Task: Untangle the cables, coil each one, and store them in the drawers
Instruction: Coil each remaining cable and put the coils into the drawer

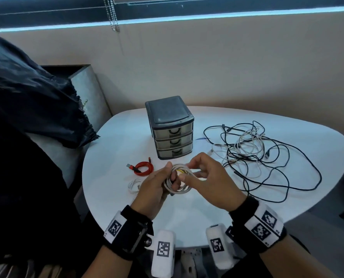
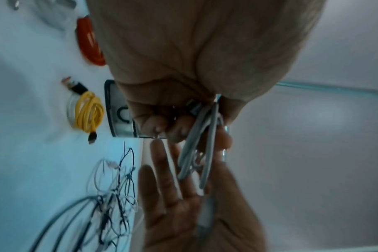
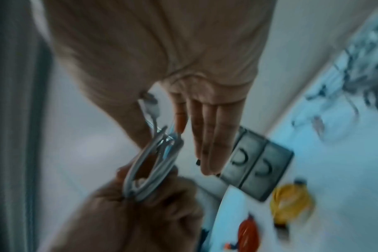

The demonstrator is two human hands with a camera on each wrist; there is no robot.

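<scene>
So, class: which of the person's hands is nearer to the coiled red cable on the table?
Left. The left hand is just right of the red cable, gripping a white coil. The right hand is farther right, beyond that coil.

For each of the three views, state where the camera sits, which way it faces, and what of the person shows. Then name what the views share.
Head: worn on the head, looking forward and down at the table; both hands and banded wrists show, left hand, right hand.
Left wrist: on the left wrist, looking along the palm to the fingers gripping the white coil.
Right wrist: on the right wrist, looking along the mostly straight fingers toward the coil.
Shared: all three show the coil, drawers, red cable and tangle.
</scene>
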